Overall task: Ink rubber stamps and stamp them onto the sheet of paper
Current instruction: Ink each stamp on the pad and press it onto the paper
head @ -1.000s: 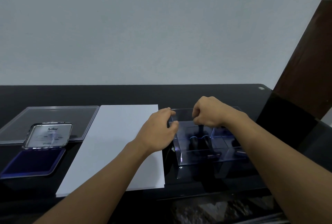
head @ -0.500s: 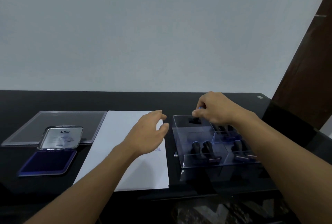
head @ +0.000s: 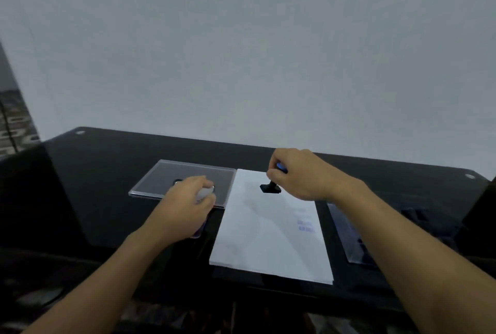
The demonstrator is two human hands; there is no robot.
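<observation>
A white sheet of paper point(head: 271, 229) lies on the black table point(head: 107, 162), with faint blue stamp marks point(head: 306, 225) near its right edge. My right hand point(head: 300, 172) grips a black rubber stamp point(head: 270, 187) by its blue-topped handle and holds it just above the sheet's far end. My left hand point(head: 185, 207) rests over the ink pad point(head: 200, 231), fingers curled on its silver lid; most of the pad is hidden beneath the hand.
A clear flat plastic lid point(head: 171, 178) lies at the left behind the ink pad. A clear compartment box point(head: 351, 237) with several more stamps sits right of the paper, partly behind my right forearm. A wall stands just behind the table.
My right hand lifted a stamp out of the box and carried it left over the paper. My left hand moved from the box to the ink pad. The view swung left.
</observation>
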